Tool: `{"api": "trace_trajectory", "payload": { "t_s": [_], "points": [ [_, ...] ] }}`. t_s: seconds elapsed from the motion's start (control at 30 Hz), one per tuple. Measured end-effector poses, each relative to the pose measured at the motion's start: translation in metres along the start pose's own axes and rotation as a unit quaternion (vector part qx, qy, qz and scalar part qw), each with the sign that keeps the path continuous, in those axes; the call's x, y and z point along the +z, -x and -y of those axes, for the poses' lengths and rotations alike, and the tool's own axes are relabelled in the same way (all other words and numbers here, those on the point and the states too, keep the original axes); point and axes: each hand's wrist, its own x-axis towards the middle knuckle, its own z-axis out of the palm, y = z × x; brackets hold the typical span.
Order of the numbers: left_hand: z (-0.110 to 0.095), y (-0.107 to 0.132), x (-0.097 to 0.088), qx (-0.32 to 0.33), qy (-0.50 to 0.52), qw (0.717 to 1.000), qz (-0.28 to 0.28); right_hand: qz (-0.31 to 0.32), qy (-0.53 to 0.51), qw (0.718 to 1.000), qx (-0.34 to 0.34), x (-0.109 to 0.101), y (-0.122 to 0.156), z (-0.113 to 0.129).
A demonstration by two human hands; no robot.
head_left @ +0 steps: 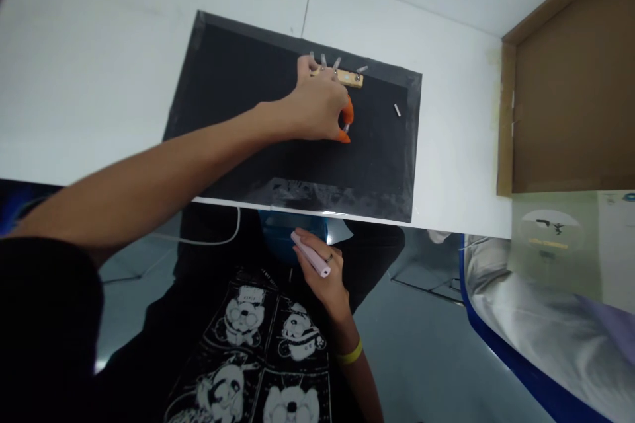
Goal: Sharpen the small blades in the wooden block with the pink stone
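Over the black mat [238,86], my left hand [320,102] curls palm down with its fingers bent. An orange-handled tool [348,109], with a bit of metal showing, is between its thumb and forefinger; the rest of the tool is hidden. The fingertips reach a small wooden strip [351,78] with screws and several clear upright tabs [337,63] on it. Below the table's front edge, above my lap, my right hand [325,277] is closed around a slim pale pink bar [311,252] with a small hole in its end.
A small whitish stick [397,110] lies on the mat's right side. The mat rests on a white table [456,132]. To the right stands a cardboard box [570,92]. A blue container [278,231] is under the table edge, and a white cable [218,241] hangs at left.
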Motion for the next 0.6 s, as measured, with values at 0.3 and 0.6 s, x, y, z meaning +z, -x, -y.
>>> {"api": "trace_trajectory", "payload": {
  "t_s": [0.3, 0.6],
  "points": [
    [0.009, 0.011, 0.015, -0.007, -0.074, 0.997, 0.019, 0.006, 0.010, 0.999, -0.034, 0.004, -0.003, 0.004],
    [0.018, 0.047, 0.036, -0.006, -0.030, 0.999, -0.029, -0.053, 0.017, 0.998, -0.029, -0.017, -0.008, 0.032]
  ]
}}
